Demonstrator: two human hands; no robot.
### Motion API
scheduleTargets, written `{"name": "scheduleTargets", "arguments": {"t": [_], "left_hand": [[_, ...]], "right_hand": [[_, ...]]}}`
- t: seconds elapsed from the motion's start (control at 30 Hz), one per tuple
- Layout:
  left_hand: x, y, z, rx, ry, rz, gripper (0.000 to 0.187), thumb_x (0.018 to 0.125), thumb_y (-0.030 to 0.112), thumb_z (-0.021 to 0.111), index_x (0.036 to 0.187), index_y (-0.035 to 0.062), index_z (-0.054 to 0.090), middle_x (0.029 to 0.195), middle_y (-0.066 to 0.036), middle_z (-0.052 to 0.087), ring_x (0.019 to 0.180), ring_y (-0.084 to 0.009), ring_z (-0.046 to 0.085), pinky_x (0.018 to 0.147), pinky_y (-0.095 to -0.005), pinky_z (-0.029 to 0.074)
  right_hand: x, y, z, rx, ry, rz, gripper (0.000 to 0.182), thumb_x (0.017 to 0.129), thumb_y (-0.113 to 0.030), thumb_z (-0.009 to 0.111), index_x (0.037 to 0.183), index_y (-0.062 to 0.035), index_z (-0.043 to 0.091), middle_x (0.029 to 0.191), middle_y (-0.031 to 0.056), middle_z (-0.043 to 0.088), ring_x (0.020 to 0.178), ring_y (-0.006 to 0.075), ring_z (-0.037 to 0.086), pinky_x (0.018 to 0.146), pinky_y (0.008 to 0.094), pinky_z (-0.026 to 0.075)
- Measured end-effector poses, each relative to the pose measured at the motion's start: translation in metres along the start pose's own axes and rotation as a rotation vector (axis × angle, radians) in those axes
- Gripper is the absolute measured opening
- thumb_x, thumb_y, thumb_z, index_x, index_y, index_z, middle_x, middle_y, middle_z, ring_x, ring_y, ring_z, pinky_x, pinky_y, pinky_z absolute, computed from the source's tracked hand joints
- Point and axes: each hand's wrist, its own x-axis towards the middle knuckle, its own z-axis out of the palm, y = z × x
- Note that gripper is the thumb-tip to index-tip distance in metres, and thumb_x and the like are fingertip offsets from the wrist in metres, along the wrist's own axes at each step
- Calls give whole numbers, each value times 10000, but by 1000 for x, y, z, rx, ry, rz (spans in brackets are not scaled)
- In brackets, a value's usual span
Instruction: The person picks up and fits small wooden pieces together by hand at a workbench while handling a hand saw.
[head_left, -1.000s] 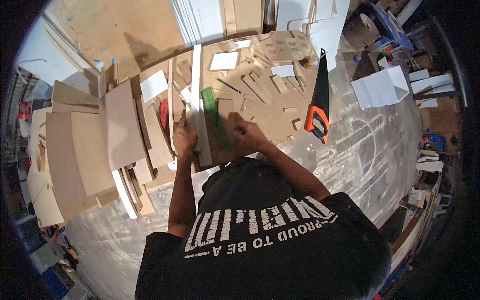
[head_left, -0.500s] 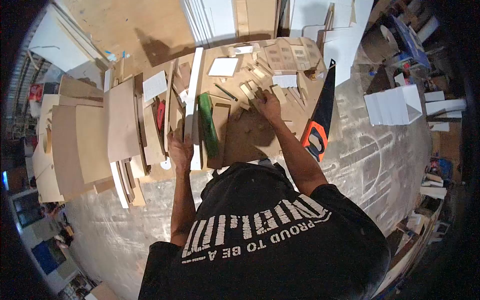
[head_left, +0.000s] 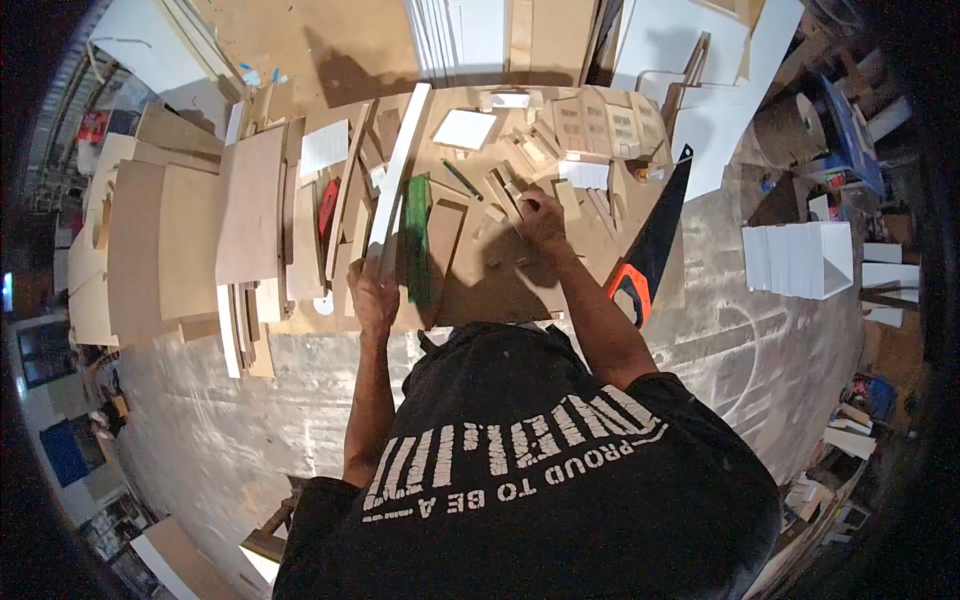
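Note:
My left hand (head_left: pixel 374 296) is closed around the lower end of a long white strip (head_left: pixel 400 172), which slants up and to the right across the workbench. Just right of that strip lies a green strip-shaped piece (head_left: pixel 417 238) beside a brown board (head_left: pixel 443 245). My right hand (head_left: pixel 543 220) has its fingers bent at a small pale wood piece (head_left: pixel 503 190); the fingertips are partly hidden. Up and left of this hand rests a dark pencil-like stick (head_left: pixel 462 180). A handsaw (head_left: pixel 655 225) with an orange and black handle lies to the right.
Flat boards (head_left: pixel 262 205) stand in rows on the left of the bench. A red tool (head_left: pixel 328 205) lies among them. A white square piece (head_left: pixel 465 129) and several small wood offcuts (head_left: pixel 535 150) are towards the back. White boxes (head_left: pixel 797 260) stand beyond the bench at right.
The white strip has tilted, its lower end now at my left hand and its top leaning right. My right hand stays by the small wood pieces, fingers more curled. The whole view has shifted slightly.

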Motion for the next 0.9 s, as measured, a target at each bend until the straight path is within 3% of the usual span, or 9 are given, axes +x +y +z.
{"name": "scheduleTargets", "arguments": {"t": [0.17, 0.27, 0.3, 0.4, 0.47, 0.57, 0.67, 0.83, 0.9], "left_hand": [[0, -4, 5, -7, -16, -26, 393, 847, 110, 625, 1232, 43, 583, 1145, -227, 544, 1054, -444, 516, 924, -528, 444], [-2, -6, 1, 29, 13, 35, 393, 842, 118, 623, 1224, 42, 572, 1153, -225, 538, 1052, -448, 509, 924, -533, 437], [-2, -7, 1, 18, 10, 43, 388, 840, 121, 623, 1215, 40, 571, 1155, -225, 537, 1053, -450, 507, 923, -535, 435], [-2, -8, 1, -10, 18, 72, 362, 838, 131, 628, 1184, 36, 574, 1153, -222, 534, 1047, -451, 503, 912, -543, 431], [-3, -10, 2, -8, 31, 86, 355, 839, 138, 634, 1173, 34, 573, 1147, -218, 534, 1036, -449, 502, 903, -546, 428], [-2, -10, 4, 25, 54, 105, 362, 839, 148, 642, 1172, 30, 566, 1134, -214, 533, 1014, -442, 502, 892, -543, 427], [-1, -11, 3, 60, 57, 128, 371, 837, 153, 648, 1175, 28, 559, 1119, -215, 530, 998, -434, 503, 883, -535, 428], [-1, -10, 2, 108, 55, 147, 384, 831, 156, 647, 1177, 22, 551, 1107, -214, 527, 1003, -422, 504, 879, -519, 427], [-1, -8, 3, 112, 59, 134, 395, 826, 160, 649, 1181, 21, 548, 1105, -211, 528, 1007, -421, 502, 882, -519, 424]], "right_hand": [[16, -26, -11, -148, -87, 200, 182, 836, -101, 651, 995, -21, 691, 956, 187, 708, 884, 317, 696, 793, 369, 542], [18, -17, -8, -125, 47, 164, 200, 833, -100, 667, 1013, -16, 688, 948, 181, 712, 884, 309, 698, 786, 370, 545], [17, -12, -6, -86, 55, 255, 228, 834, -116, 671, 1036, -11, 675, 941, 185, 707, 858, 311, 696, 778, 379, 548], [4, 2, -8, -446, 118, -111, 289, 831, -112, 651, 1101, -6, 651, 971, 193, 694, 830, 335, 686, 772, 389, 553], [-3, -20, -16, -289, -49, 6, 357, 818, -137, 661, 1148, -5, 631, 1021, 215, 674, 881, 362, 670, 807, 414, 543], [-20, -30, -19, -291, -112, -233, 485, 793, -185, 690, 1233, -8, 589, 1114, 255, 630, 1001, 405, 627, 888, 450, 512], [-22, -15, -3, -197, -233, 7, 656, 754, -223, 719, 1342, -16, 514, 1248, 289, 547, 1150, 438, 550, 1003, 488, 449], [-22, -20, -17, -136, -235, -80, 677, 748, -180, 704, 1372, -16, 497, 1283, 263, 525, 1160, 430, 550, 1018, 473, 452], [-18, -25, -25, -122, -343, 6, 664, 745, -168, 704, 1363, -17, 512, 1293, 258, 514, 1151, 416, 560, 998, 451, 473]]}}
